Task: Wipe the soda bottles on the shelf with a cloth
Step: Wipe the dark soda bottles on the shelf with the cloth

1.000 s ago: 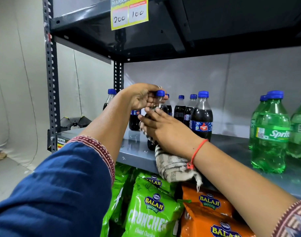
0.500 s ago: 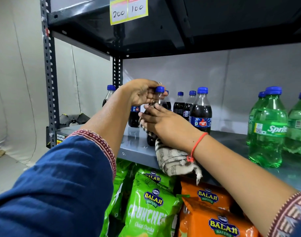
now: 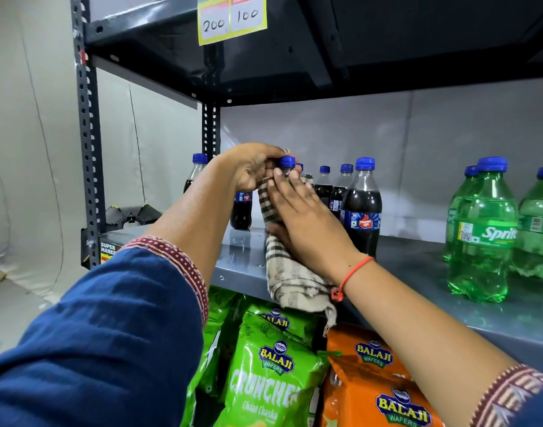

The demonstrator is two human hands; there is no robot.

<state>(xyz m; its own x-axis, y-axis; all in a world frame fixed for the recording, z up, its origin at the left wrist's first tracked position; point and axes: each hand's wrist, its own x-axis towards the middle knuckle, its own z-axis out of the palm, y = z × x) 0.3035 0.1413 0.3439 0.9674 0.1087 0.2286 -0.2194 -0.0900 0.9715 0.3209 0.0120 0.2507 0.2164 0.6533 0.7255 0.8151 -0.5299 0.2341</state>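
Observation:
On the grey metal shelf [image 3: 418, 272] stands a cola bottle with a blue cap [image 3: 287, 162]. My left hand [image 3: 251, 166] grips its neck just under the cap. My right hand [image 3: 304, 217] presses a striped beige cloth [image 3: 290, 282] flat against the bottle's body, which the cloth and hand hide. The cloth's lower end hangs over the shelf's front edge. More cola bottles [image 3: 362, 208] stand right behind and to the right. Green Sprite bottles [image 3: 482, 235] stand at the far right.
An upper black shelf carries a yellow price tag [image 3: 232, 18]. A perforated grey upright [image 3: 86, 134] frames the left side. Green [image 3: 270, 377] and orange [image 3: 384, 392] Balaji wafer bags fill the shelf below. Another cola bottle [image 3: 196, 174] stands at the back left.
My right hand has slid the cloth upward along the bottle toward its neck. My left hand keeps its hold under the cap.

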